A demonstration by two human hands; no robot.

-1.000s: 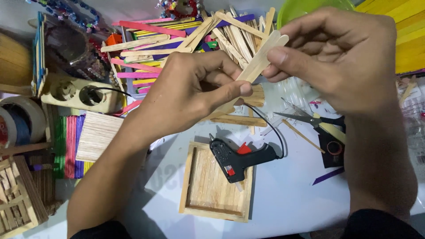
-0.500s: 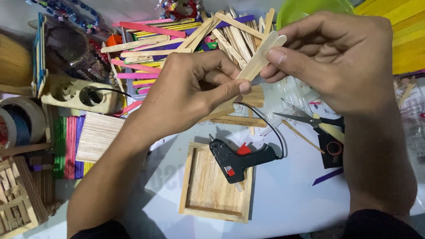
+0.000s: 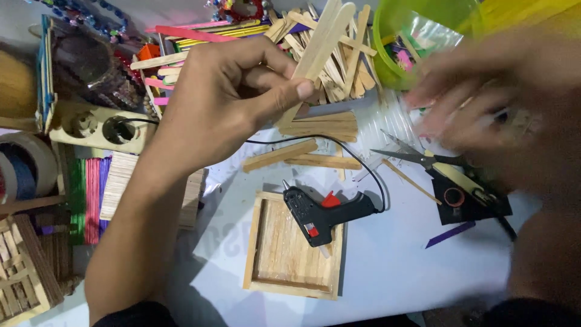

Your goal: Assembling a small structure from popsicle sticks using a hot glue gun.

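Note:
My left hand [image 3: 227, 100] pinches a pair of plain wooden craft sticks [image 3: 324, 36] between thumb and fingers, held up over the pile of sticks. Blurred by motion, my right hand [image 3: 484, 103] hovers at the right above the scissors [image 3: 423, 158], fingers spread and holding nothing. A black glue gun [image 3: 321, 213] with a red trigger lies on a square wooden stick tray [image 3: 284, 254] below my hands.
A heap of plain and coloured sticks [image 3: 339, 72] lies at the back, beside a green bowl [image 3: 387, 42]. A power strip [image 3: 97, 127], tape rolls [image 3: 21, 166], coloured stick panels [image 3: 91, 200] and a woven stick box [image 3: 21, 272] crowd the left. A black sharpener block [image 3: 460, 203] sits at the right.
My right hand let go of the sticks and swung down to the right. The left hand keeps the sticks and has tilted them more upright.

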